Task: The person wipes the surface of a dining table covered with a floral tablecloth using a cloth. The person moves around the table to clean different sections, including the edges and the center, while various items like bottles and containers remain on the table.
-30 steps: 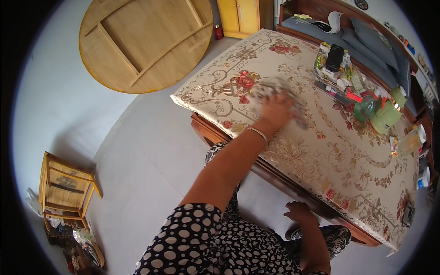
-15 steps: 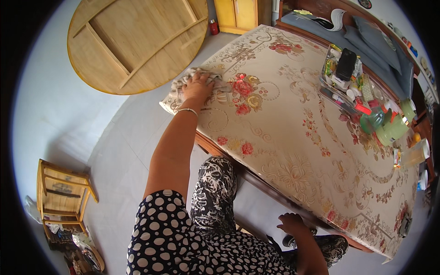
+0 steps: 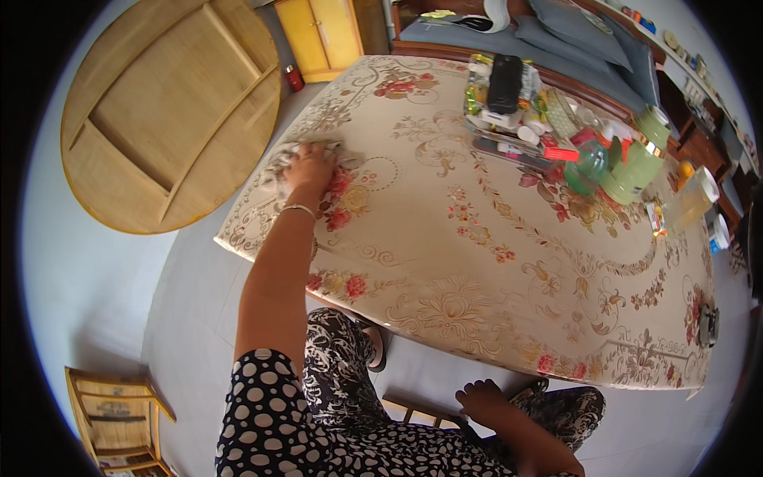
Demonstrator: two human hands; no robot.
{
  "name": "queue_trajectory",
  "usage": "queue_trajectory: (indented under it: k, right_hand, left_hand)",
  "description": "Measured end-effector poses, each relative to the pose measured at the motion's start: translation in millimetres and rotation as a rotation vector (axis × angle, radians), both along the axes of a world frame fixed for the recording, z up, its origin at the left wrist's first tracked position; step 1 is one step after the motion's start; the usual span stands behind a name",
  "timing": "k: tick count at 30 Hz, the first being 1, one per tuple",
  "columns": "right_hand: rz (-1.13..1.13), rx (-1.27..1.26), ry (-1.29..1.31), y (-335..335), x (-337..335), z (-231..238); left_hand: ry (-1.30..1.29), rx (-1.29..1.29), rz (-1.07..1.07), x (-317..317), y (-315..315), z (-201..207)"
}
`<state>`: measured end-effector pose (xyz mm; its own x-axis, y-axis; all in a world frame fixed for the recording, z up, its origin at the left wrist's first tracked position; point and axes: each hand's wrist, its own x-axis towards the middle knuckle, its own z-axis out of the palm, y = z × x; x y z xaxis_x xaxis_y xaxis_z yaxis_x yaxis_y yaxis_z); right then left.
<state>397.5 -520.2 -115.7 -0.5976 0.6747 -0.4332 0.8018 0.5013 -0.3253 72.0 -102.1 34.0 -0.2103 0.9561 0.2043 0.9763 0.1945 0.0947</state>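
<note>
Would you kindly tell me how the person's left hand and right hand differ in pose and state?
The left hand rests on a crumpled cloth, while the right hand holds nothing that shows. The left hand is over the floral tablecloth; the right hand is off its near edge, by the patterned trousers. Neither hand wears a glove.

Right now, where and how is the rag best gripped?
Probably by the loose folds of the rag, pinched from above, coming from the person's side of the table. It lies rumpled and low on the tablecloth, so bunched fabric should hold better than a flat edge. The left hand rests over it, back up.
</note>
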Motion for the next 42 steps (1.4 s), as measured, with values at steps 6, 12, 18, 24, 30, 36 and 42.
queue_trajectory:
  k: [6, 12, 18, 24, 30, 36, 42]
  right_hand:
    - [-0.026, 0.053, 0.054, -3, 2, -1]
    - [-0.070, 0.108, 0.107, -8, 5, 4]
    - [-0.049, 0.088, 0.067, -13, 2, 1]
    - [-0.042, 0.158, 0.095, -20, -3, 1]
    - [-0.038, 0.108, 0.023, -22, -6, 4]
    - [-0.079, 0.225, 0.052, -33, -7, -5]
    - [-0.062, 0.223, 0.078, -34, -9, -9]
  left_hand:
    - [-0.009, 0.055, -0.374, 126, 4, -13]
    - [0.009, 0.117, -0.502, 199, -30, -19]
    - [0.036, 0.108, -0.438, 233, -75, -21]
    - [0.054, 0.109, -0.503, 262, -114, -23]
    - [0.085, 0.082, -0.601, 303, -158, -19]
    - [0.058, 0.089, -0.705, 356, -196, -19]
    - [0.043, 0.163, -0.835, 406, -219, -28]
